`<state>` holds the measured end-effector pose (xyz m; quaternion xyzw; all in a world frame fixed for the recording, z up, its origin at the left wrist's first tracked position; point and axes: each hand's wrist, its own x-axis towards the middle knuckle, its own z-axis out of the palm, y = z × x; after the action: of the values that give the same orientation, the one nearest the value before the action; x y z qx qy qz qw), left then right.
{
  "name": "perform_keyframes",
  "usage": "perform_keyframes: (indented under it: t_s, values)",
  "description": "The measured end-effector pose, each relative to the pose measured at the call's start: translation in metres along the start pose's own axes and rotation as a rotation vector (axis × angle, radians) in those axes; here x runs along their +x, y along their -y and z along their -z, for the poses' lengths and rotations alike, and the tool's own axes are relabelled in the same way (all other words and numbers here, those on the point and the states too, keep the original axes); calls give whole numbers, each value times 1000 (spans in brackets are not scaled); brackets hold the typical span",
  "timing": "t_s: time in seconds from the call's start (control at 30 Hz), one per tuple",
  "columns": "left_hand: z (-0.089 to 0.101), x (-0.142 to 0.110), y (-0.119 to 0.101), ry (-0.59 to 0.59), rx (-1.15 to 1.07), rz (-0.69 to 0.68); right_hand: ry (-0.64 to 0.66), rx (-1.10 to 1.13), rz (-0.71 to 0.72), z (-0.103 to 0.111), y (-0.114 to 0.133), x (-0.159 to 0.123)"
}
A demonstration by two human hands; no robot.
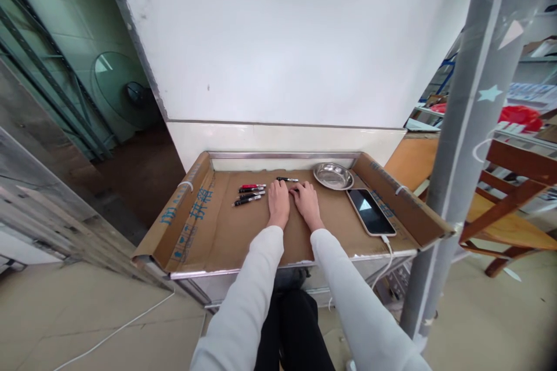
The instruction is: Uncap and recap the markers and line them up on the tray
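My left hand [278,202] lies flat, palm down, on the cardboard sheet [226,232] that covers the small table. My right hand [307,203] rests flat beside it, fingers stretched forward. Neither hand holds anything. A single black pen [287,179] lies just beyond the fingertips of both hands. Left of my left hand lie several pens [250,192] in a loose row, one of them red. An empty round metal dish [333,175] sits at the back, right of my right hand.
A phone [371,211] with a dark screen lies at the right on the cardboard, a white cable [383,266] running from it over the table's front edge. A grey pole [452,174] stands at the right, wooden chairs [509,203] beyond it. A white wall rises behind the table.
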<state>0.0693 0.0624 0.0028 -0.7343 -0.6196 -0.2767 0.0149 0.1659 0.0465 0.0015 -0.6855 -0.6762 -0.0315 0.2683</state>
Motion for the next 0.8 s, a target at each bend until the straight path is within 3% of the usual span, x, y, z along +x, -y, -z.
perform_keyframes:
  t_s: [0.3, 0.43, 0.57, 0.7, 0.8]
  values:
    - [7, -7, 7, 8, -245, -13, -15, -11, -15, -3, -1, 0]
    - [13, -11, 12, 46, -387, -109, -5, -12, -19, -3, -2, 1]
    - [15, -15, 12, -52, -249, -168, 6, -11, -24, -2, -1, 2]
    - [14, -16, 11, -63, -34, -28, -10, -6, -6, -2, -1, 1]
    - [13, -16, 13, -54, 24, -5, -32, -9, 0, -3, -2, 1]
